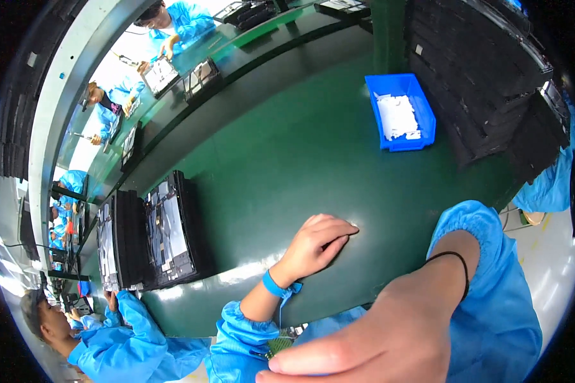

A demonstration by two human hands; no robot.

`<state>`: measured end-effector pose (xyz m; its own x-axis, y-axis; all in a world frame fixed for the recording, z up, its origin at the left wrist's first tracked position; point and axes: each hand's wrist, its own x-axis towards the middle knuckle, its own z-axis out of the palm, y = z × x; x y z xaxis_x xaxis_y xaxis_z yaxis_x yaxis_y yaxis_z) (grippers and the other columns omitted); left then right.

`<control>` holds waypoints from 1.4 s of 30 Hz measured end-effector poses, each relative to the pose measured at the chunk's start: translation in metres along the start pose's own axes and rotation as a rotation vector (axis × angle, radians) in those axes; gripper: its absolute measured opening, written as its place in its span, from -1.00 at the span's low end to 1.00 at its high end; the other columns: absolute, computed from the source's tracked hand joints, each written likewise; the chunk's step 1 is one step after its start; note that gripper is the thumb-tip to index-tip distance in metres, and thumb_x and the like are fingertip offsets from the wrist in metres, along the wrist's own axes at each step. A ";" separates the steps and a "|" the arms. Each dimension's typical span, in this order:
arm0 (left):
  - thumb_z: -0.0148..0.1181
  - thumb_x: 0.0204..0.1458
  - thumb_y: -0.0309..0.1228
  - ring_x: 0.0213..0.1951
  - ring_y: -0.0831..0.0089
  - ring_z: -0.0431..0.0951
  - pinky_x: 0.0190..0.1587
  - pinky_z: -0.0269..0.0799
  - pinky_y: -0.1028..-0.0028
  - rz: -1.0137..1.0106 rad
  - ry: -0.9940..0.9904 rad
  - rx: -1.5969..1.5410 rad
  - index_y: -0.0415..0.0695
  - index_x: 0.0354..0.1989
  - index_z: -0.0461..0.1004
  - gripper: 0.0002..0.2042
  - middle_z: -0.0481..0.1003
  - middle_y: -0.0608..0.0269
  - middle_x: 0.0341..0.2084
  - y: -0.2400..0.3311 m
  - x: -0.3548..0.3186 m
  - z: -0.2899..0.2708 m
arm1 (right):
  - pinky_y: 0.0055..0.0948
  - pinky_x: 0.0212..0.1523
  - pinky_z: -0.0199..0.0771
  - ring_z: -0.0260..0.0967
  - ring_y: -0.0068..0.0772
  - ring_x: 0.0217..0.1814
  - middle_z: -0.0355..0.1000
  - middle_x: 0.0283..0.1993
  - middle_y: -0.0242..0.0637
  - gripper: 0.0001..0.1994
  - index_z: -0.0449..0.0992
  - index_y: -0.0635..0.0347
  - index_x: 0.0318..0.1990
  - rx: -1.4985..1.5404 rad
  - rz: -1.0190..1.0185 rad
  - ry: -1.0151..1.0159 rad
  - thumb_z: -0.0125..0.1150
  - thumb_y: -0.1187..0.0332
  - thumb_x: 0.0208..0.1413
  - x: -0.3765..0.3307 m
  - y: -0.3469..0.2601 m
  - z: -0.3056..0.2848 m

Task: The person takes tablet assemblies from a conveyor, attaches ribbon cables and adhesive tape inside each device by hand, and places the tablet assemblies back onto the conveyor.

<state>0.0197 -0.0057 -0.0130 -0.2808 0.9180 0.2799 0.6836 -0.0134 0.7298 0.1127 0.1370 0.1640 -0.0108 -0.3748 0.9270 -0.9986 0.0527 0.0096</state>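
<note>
My left hand [317, 246] rests on the green tabletop [281, 166], with index finger and thumb stretched to the right, a small gap between them, and nothing held. A blue strap [275, 285] circles that wrist. My right hand [380, 345] is raised close to the camera, large in the lower middle, its visible fingers stretched leftward. Its lower part is cut off by the frame edge, and nothing shows in it. Beside its fingertips, a small green patterned piece [279, 345] shows below the table edge; its kind is unclear.
A blue bin [426, 105] of white pieces stands at the far right, beside a tall stack of black trays [473, 76]. Opened laptop-like units [167, 226] stand on the left. A person [118, 338] sits at the lower left; others work beyond the pale frame post [52, 108].
</note>
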 end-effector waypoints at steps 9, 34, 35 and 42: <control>0.16 0.00 -0.56 -0.18 0.22 0.50 -0.07 0.38 0.30 0.009 0.026 0.014 -0.16 -0.17 0.56 -0.80 0.55 0.20 -0.27 -0.001 -0.001 0.004 | -0.53 -0.39 0.49 0.41 -0.47 -0.50 0.44 -0.54 -0.32 -0.89 0.53 0.26 -0.59 -0.231 0.314 0.843 0.19 0.47 -0.08 -0.007 -0.042 0.076; 0.18 -0.06 -0.43 -0.01 0.03 0.44 0.00 0.38 0.16 -0.054 0.073 0.040 -0.18 -0.15 0.52 -0.74 0.50 -0.01 -0.14 -0.036 -0.037 0.026 | -0.18 0.11 0.34 0.36 -0.15 0.10 0.42 0.06 -0.26 -0.62 0.48 0.09 0.01 -0.140 0.516 -0.454 0.24 0.17 0.05 -0.173 0.046 0.062; 0.18 -0.06 -0.43 -0.01 0.03 0.44 0.00 0.38 0.16 -0.055 0.077 0.047 -0.18 -0.15 0.52 -0.74 0.50 -0.01 -0.14 -0.029 -0.032 0.022 | -0.16 0.12 0.33 0.35 -0.14 0.12 0.42 0.06 -0.25 -0.59 0.47 0.12 0.02 -0.082 0.615 -0.408 0.25 0.15 0.04 -0.175 0.047 0.062; 0.14 -0.09 -0.52 -0.22 0.05 0.53 -0.16 0.44 0.23 -0.138 0.053 -0.091 -0.25 -0.28 0.54 -0.82 0.54 -0.02 -0.32 -0.021 -0.023 0.012 | -0.21 0.10 0.32 0.37 -0.15 0.08 0.45 -0.01 -0.15 -0.53 0.47 0.19 0.01 0.021 0.800 -0.374 0.23 0.06 0.04 -0.173 0.053 0.060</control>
<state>0.0205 -0.0221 -0.0423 -0.4042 0.8916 0.2040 0.5728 0.0729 0.8164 0.0581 0.1495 -0.0183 -0.7196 -0.5113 0.4698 -0.6852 0.4131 -0.5999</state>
